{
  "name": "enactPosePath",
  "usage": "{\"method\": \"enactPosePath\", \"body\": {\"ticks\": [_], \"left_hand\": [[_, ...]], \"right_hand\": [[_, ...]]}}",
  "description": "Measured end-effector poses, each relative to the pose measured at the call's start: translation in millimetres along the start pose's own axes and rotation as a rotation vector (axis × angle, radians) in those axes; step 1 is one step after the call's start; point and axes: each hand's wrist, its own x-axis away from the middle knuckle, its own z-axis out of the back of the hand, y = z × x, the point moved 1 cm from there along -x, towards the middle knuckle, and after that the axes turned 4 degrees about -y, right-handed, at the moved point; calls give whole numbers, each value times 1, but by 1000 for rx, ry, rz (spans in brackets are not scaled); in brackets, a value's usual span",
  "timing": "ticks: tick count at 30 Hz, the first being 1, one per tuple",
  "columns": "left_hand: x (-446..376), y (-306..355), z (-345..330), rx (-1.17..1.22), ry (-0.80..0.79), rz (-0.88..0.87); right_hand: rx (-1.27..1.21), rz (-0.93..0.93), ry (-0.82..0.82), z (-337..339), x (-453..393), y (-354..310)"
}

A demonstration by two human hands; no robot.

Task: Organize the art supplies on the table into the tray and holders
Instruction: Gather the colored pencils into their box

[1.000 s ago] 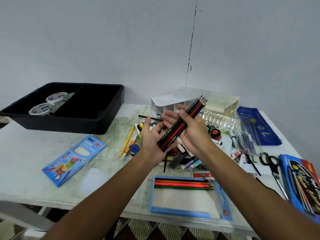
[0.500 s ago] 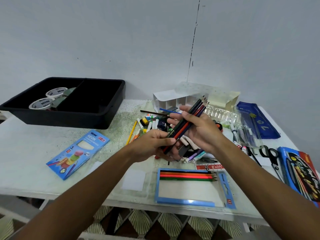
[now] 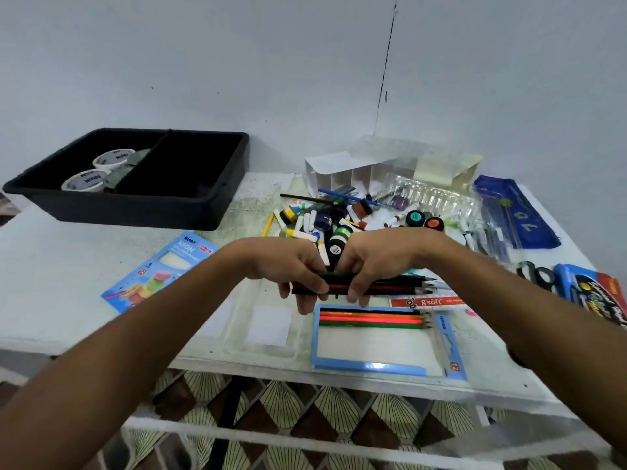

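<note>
Both hands, the left hand [image 3: 291, 266] and right hand [image 3: 376, 259], gripped one bundle of pencils [image 3: 390, 285] held level. It hung just above the blue pencil box [image 3: 373, 364] on the desk [image 3: 68, 266]

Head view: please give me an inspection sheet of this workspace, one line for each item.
Surface: white table, stained green near the middle.
Job's things: pencil bundle held level above the blue pencil box, which holds a few pencils; black tray holds two tape rolls.
Clutter: paint pots and tubes in a heap; scissors; ruler.
Grippers: left hand and right hand both grip the bundle.
Cables: nothing seen.
Surroundings: plain wall behind.
</note>
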Motion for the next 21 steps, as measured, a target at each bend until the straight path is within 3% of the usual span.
{"method": "enactPosePath", "body": {"ticks": [6,11,14,17,21], "left_hand": [[-5,-6,-9,-91,21,-41],[-1,-28,-17,-151,256,-110],[7,-56,-35,-428,395,-134],[2,-74,-64,-685,403,-220],[-7,-81,-81,-825,576,-344]], "right_hand": [[-73,35,-121,-11,-15,11],[-292,25,-142,-19,-5,39],[-473,55,-50,-29,3,56],[-624,69,-31,-41,-2,63],[-494,23,-110,-52,-13,57]]}}
